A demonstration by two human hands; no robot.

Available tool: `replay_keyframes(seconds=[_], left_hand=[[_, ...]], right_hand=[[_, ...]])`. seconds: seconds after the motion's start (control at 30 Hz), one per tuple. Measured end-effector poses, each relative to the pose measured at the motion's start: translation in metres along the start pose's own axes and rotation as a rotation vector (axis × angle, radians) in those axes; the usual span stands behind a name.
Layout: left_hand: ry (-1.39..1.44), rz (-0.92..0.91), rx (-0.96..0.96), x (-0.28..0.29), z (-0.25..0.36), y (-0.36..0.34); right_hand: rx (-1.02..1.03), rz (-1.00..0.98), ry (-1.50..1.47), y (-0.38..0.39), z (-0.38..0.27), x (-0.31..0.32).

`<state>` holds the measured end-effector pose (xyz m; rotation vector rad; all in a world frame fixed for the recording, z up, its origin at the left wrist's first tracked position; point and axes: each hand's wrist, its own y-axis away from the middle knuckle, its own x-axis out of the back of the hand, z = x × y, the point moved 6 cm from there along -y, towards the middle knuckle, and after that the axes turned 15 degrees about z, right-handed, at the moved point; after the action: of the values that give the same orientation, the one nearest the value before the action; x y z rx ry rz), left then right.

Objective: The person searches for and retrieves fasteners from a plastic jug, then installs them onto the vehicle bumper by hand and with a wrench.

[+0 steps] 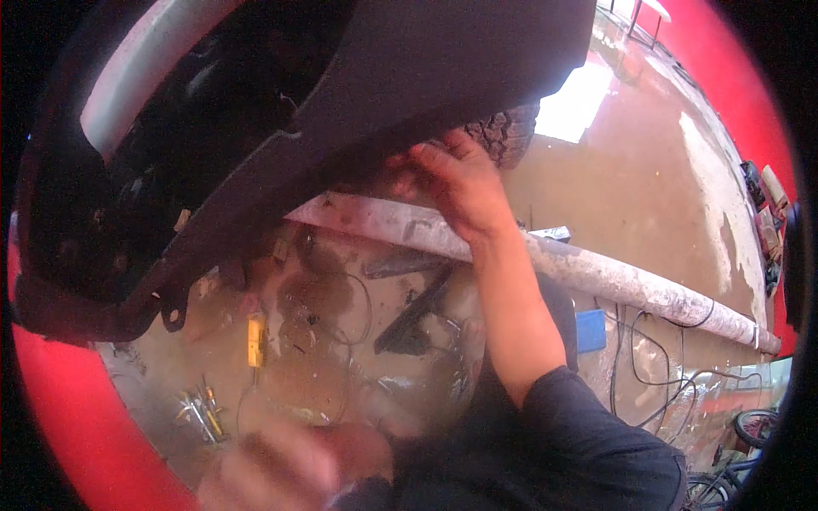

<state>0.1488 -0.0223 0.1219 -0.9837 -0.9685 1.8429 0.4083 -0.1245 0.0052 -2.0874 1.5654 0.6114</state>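
A large black vehicle body panel (443, 60) fills the top of the head view, its lower edge sloping down to the left. My right hand (469, 187) is raised to that edge, beside a knobby tyre (503, 136). Its fingers are apart and slightly bent, with the tips in shadow under the panel; no held thing shows. My left hand (277, 464) is low at the left, close to the camera and smeared by motion, so its fingers cannot be read. A dark opening with a pale curved strip (145, 68) lies in the panel's left part.
A long, worn whitish pole (630, 277) crosses behind my right forearm. On the wet brown floor lie a yellow handheld box (256, 341), several hand tools (203, 413), a dark angular piece (409, 328) and a blue box (590, 330). Black cables (652, 383) loop at right, near a bicycle (754, 427).
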Motion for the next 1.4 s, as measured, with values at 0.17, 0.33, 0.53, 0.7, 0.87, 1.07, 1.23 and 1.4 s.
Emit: replay_keyframes(seconds=[0.17, 0.33, 0.53, 0.7, 0.87, 1.07, 1.23, 1.4], left_hand=[[1.154, -0.082, 0.019, -0.041, 0.041, -0.02], [1.24, -0.067, -0.002, -0.068, 0.045, -0.023], [1.178, -0.043, -0.05, -0.091, 0.053, -0.02], [1.167, -0.211, 0.205, -0.133, 0.04, -0.009], [1.009, -0.222, 0.202, -0.162, 0.027, 0.01], [0.851, -0.283, 0.272, -0.187, 0.005, 0.023], [0.793, -0.298, 0.311, -0.193, -0.008, 0.026], [0.797, -0.297, 0.349, -0.197, -0.014, 0.027]], right_hand=[[0.005, 0.041, -0.028, 0.009, -0.024, 0.005], [0.03, 0.011, 0.085, 0.02, -0.05, 0.017], [0.078, 0.041, 0.061, 0.029, -0.072, 0.034], [0.097, 0.029, 0.036, 0.017, -0.062, 0.043], [0.076, 0.023, -0.073, 0.005, -0.045, 0.047], [0.215, 0.069, -0.007, 0.007, -0.051, 0.053], [0.438, -0.003, 0.15, 0.013, -0.066, 0.053], [0.114, -0.085, 0.048, 0.012, -0.053, 0.046]])
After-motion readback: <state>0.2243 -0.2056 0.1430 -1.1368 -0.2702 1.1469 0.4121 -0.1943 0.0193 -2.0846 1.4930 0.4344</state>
